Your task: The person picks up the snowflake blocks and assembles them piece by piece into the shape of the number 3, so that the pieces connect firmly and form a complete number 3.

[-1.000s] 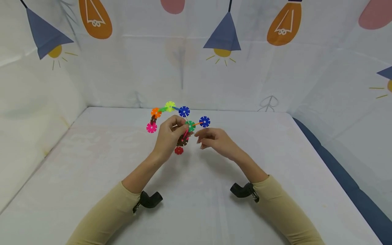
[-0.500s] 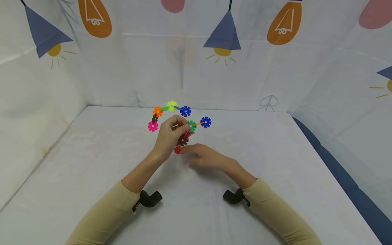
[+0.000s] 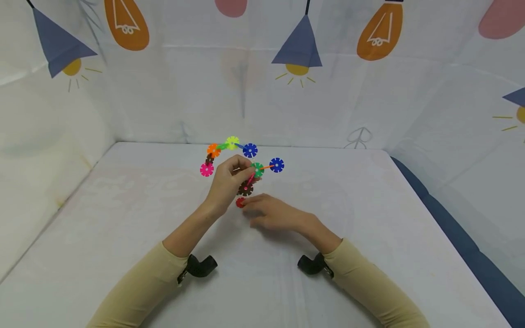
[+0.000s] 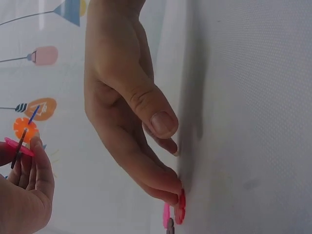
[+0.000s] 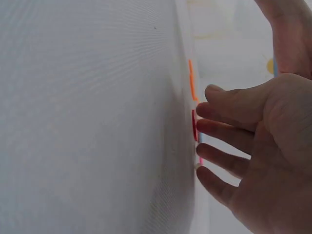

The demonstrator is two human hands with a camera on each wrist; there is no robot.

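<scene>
In the head view my left hand [image 3: 223,182] pinches a green notched plastic disc [image 3: 257,170], part of a chain of interlocking snowflake discs. The chain arcs behind the hand through a blue disc [image 3: 250,151], a yellow disc [image 3: 232,143] and an orange disc [image 3: 213,150] to a pink disc [image 3: 207,169]. Another blue disc [image 3: 276,165] sticks out to the right. A brown disc [image 3: 246,188] hangs below the green one. My right hand [image 3: 283,214] has its fingertips at a red disc [image 3: 240,202]; in the left wrist view its thumb [image 4: 163,124] stands apart from the red disc [image 4: 181,207].
A white table [image 3: 369,273] lies under both hands. White cloth walls [image 3: 205,91] printed with lamps and bulbs rise at the back and sides. Black wrist cameras [image 3: 201,266] sit at the beige sleeves [image 3: 139,287]. Dark blue material [image 3: 447,223] shows past the right table edge.
My right hand has moved down and left from beside the green disc to the red disc. The left hand keeps its pinch, and the disc chain has shifted slightly right.
</scene>
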